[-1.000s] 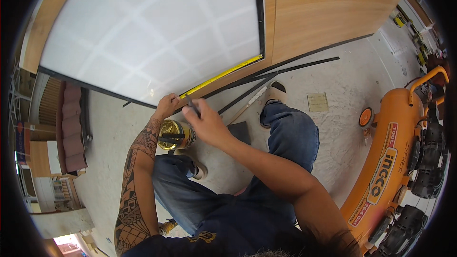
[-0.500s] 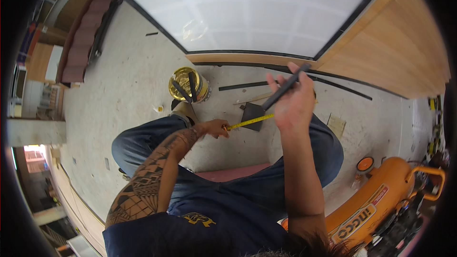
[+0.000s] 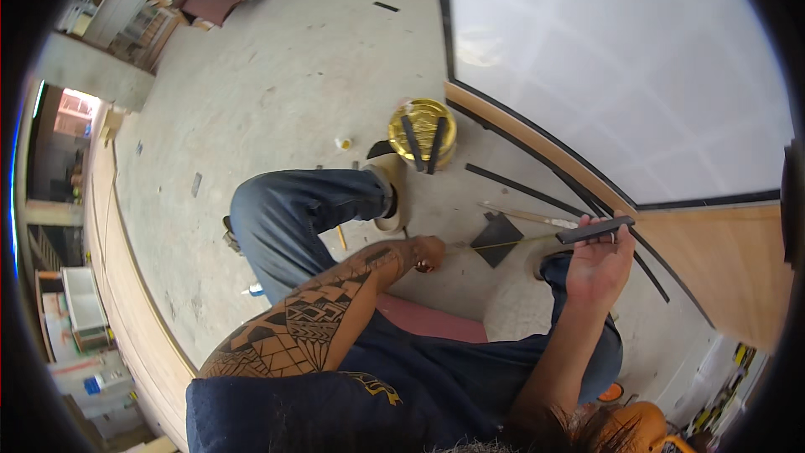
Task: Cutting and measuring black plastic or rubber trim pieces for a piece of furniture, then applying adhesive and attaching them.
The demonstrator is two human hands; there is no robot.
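My left hand (image 3: 428, 253) is closed round a tape measure, mostly hidden in the fingers. Its thin yellow blade (image 3: 507, 243) stretches rightward, seen nearly edge-on, toward my other hand. My right hand (image 3: 597, 273), palm up, grips a short dark strip (image 3: 595, 230) between thumb and fingers. The strip lies nearly level across the fingers, and the blade reaches to about its left end. Beneath the blade, a dark flat square piece (image 3: 498, 241) rests on the floor. Two similar dark strips lie across the gold lid of a tin (image 3: 397, 129) beyond my left foot.
A large white panel (image 3: 612, 67) with a black edge and wooden border stands at far right. Long black strips (image 3: 524, 190) and a thin wooden stick (image 3: 528, 215) lie before it. An orange tank (image 3: 639, 426) sits at lower right. Wooden boards (image 3: 126, 260) run along the left.
The view has swung, shifting the tin and panel rightward. My hands are farther apart, with more blade between them. The strip in my right hand has tipped from steep to nearly level.
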